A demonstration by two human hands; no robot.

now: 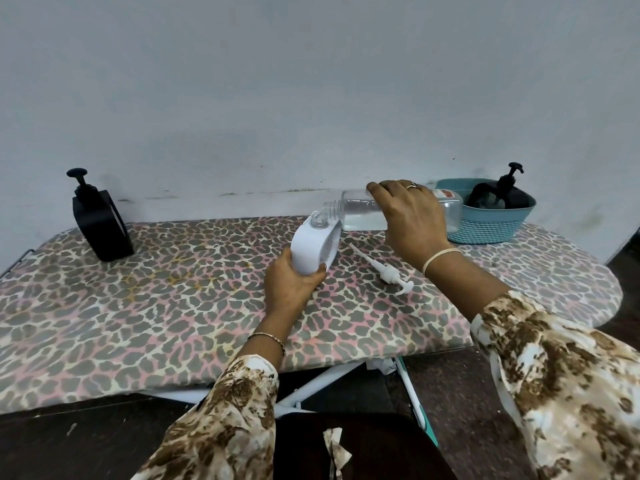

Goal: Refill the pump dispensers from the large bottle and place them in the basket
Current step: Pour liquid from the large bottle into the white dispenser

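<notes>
White plastic is filling the left hand (291,285). Its fingers (320,270) are curling round the bottom of the white dispenser (311,247) and holding it. The white dispenser is leaning to the right, with its open neck pointing up. The right hand (412,216) is wrapping its fingers (375,190) over the big clear bottle (360,211) and holding it on its side in the air. The bottle's open mouth is sitting just above the dispenser's neck. Clear liquid is lying inside the bottle. A white pump (389,273) is lying on the spotted surface (173,289), near the right wrist. Far left, a black dispenser (98,223) is standing upright. Far right, a blue-green basket (485,230) is holding a second black dispenser (509,195).
</notes>
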